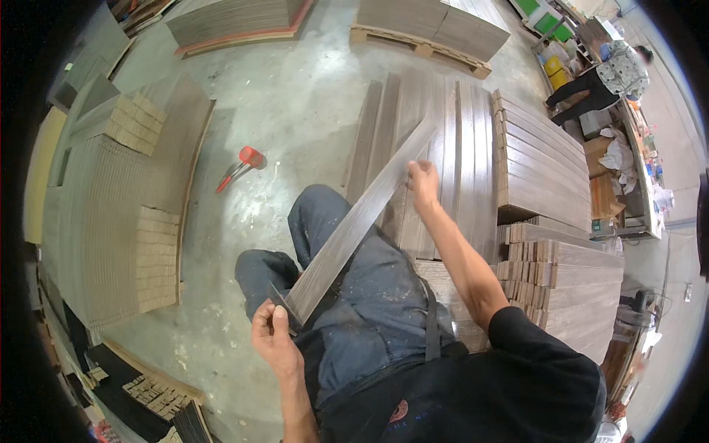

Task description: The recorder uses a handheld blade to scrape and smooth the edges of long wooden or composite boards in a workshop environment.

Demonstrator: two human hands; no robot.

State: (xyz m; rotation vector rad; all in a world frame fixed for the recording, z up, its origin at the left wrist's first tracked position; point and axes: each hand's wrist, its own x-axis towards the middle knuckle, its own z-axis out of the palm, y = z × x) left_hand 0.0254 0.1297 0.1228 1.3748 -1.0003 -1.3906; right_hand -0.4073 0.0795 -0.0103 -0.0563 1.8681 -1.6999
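A long, narrow grey wood-grain plank [354, 230] lies slantwise above my lap, its near end by my left knee and its far end over the planks on the floor. My left hand [278, 340] is closed at the near end, where a thin dark strip [285, 307] stands across the plank. Whether this strip is a separate piece or part of the plank I cannot tell. My right hand [425, 184] has its fingers closed at the plank's right edge, towards the far end. Its fingertips are partly hidden.
Grey planks lie side by side [461, 162] ahead to the right, with stacked planks [561, 277] beyond. A tall stack [111, 214] stands left. A red mallet [251, 156] rests on the floor [295, 111]. Loaded pallets [421, 50] are ahead; another person [617, 70] bends at a bench far right.
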